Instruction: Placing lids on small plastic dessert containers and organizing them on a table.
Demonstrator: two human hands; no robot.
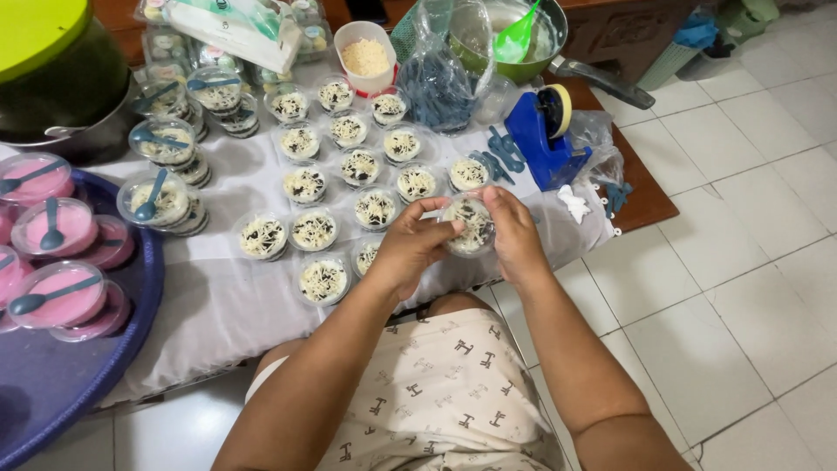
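Note:
Both hands hold one small clear round dessert cup (472,228) topped with white shreds and dark crumbs, just above the near edge of a low white-covered table (218,296). My left hand (407,249) grips its left rim with thumb and fingers. My right hand (513,234) closes over its right side and lid. Several matching uncovered cups (312,230) stand in rows on the cloth right behind my hands.
Stacked lidded cups with blue spoons (162,203) stand at left. Pink lidded cups (61,295) rest on a dark blue tray (78,375). A blue tape dispenser (542,138), loose blue spoons (499,159), a bag of spoons (436,83), a tub of shreds (366,57) and a pan (514,39) are behind.

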